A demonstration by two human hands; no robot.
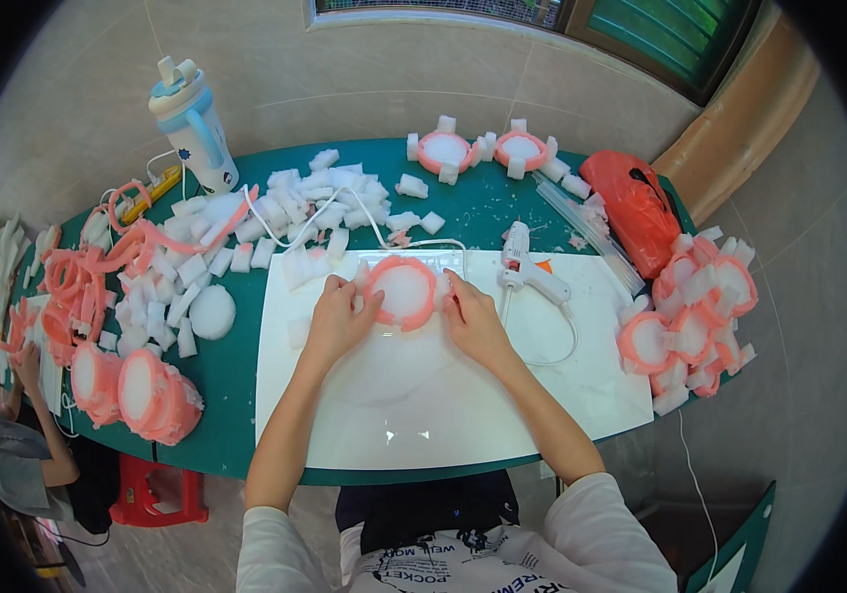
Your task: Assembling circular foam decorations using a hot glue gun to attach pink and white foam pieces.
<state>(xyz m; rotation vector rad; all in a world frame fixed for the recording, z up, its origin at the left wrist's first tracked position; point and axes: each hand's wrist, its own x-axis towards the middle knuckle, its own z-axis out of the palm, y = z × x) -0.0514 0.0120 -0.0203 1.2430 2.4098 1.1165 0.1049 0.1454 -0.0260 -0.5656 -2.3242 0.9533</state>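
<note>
Over the white board (404,395) I hold a round white foam disc (405,287) with a pink foam rim, between my two hands. My left hand (342,318) is closed at its left edge, the thumb on the pink rim. Closed at the right edge, my right hand (474,314) has its fingertips by a small white foam block, partly hidden, against the rim. To the right on the board lies a white hot glue gun (532,269) with an orange part and a looped cable.
Loose white foam blocks (295,203) and pink foam strips (152,237) cover the table's left. Stacked pink-rimmed discs (160,397) stand at front left, finished-looking pieces (690,331) heap up at right. A bottle (193,128), red bag (626,208) and glue sticks (592,232) stand around; another person's hand (26,366) works far left.
</note>
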